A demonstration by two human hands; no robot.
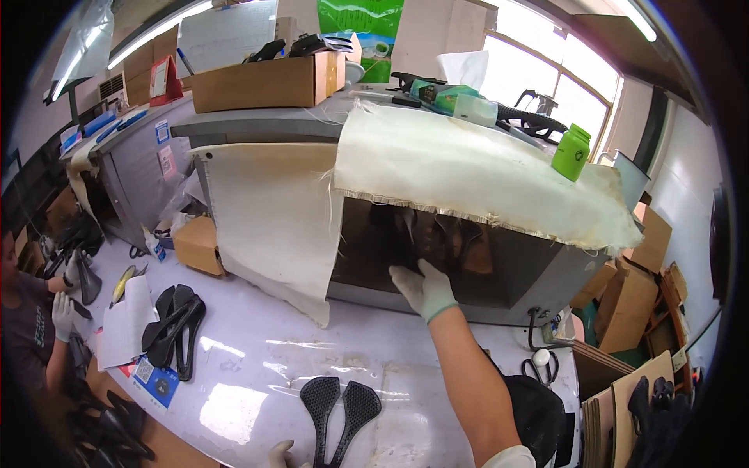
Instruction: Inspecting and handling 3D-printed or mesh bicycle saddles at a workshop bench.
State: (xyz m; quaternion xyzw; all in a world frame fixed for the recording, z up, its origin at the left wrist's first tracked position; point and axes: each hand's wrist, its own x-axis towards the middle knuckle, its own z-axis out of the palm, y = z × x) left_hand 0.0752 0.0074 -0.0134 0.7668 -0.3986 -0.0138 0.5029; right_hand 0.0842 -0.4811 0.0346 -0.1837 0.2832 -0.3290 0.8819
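Note:
My right hand (pixel 424 288), in a white glove, reaches into the dark opening of a grey metal box (pixel 538 277). Its thumb and fingers are apart, and no object shows between them. Just beyond the fingertips, several black bicycle saddles (pixel 460 234) stand in shadow inside the box. A black bicycle saddle (pixel 355 409) with a textured surface and a long middle slot lies at the table's near side. Left of its narrow end, my gloved left hand (pixel 282 454) is mostly cut off by the lower edge; whether it touches the saddle is hidden.
Pale frayed cloth (pixel 468 168) hangs over the box, with a green bottle (pixel 572 153) on top. More saddles (pixel 175 327) and papers (pixel 127 320) lie on the table's left. A co-worker's gloved hand (pixel 62 316) is at far left. Scissors (pixel 540 365) lie at right.

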